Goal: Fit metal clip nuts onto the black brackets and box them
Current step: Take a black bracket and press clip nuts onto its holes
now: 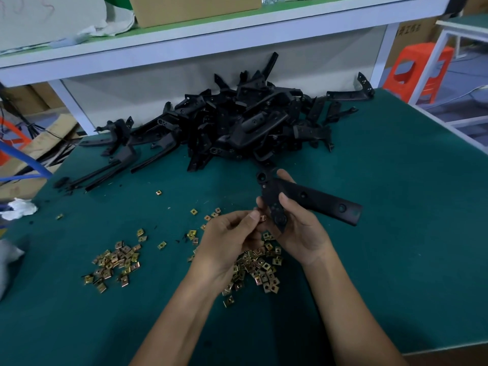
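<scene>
1. While the right hand [298, 228] curls its fingers round one black bracket [317, 200] above the mat [396, 233], the bracket's edge is presented leftward.
2. Left hand [227, 241] pinches a clip nut [262, 218] at that edge.
3. Loose nuts [116, 262] lie within reach; the bracket pile [237, 122] sits behind.

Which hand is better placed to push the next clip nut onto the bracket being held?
Left, most likely. The left hand pinches a clip nut right beside the lower end of the black bracket. The right hand is wrapped round that bracket and looks busy steadying it.
</scene>
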{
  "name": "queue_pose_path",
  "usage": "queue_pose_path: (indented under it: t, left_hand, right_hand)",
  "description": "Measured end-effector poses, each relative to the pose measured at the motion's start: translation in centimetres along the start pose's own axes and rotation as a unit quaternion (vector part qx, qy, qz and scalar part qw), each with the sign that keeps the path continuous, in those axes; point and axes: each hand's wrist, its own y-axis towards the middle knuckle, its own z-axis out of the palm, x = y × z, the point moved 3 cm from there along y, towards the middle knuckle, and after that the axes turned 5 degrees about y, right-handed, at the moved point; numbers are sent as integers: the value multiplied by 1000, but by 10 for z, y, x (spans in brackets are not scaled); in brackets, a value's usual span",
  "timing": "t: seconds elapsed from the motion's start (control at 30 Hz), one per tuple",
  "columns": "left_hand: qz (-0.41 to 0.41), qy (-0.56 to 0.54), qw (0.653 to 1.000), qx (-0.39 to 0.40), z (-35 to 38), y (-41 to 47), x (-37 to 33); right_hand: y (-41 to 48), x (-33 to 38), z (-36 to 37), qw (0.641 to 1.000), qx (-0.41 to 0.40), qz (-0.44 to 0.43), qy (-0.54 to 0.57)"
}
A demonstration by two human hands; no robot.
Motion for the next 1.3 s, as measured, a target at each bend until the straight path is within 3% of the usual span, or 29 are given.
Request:
queue_pose_path:
  t: [0.13, 0.33, 0.83, 1.07, 1.3]
  left_hand:
    - [-8, -39, 999, 10, 2, -2, 1]
    - [4, 21, 1000, -7, 0, -3, 3]
    - [-1, -11, 1000, 26, 4, -7, 0]
    - [140, 176, 974, 14, 5, -16, -12]
    - [203, 243, 948, 9, 6, -19, -18]
  right_hand:
    - [0, 1, 0, 1000, 4, -3, 11]
    - [0, 1, -2, 1000, 5, -3, 5]
    - [2, 0, -5, 999, 21, -13, 23]
    - [2, 1, -8, 999, 24, -9, 32]
    - [1, 2, -9, 999, 21, -12, 49]
